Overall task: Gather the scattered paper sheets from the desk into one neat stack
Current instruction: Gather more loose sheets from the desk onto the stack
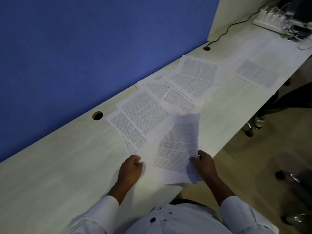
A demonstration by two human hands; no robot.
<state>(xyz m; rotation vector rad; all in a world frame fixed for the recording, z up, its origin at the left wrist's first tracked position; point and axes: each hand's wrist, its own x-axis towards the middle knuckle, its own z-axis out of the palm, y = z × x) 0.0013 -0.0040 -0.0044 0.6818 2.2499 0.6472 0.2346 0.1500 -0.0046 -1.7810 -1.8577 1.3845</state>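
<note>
Several paper sheets [179, 146] in the curled right hand [205, 163]

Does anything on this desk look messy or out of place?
Yes. The printed sheets lie fanned and overlapping at different angles along the desk, and one lone sheet sits apart, far to the right. The bent sheet in the right hand curls over. Dark spots mark the white shirt.
</note>
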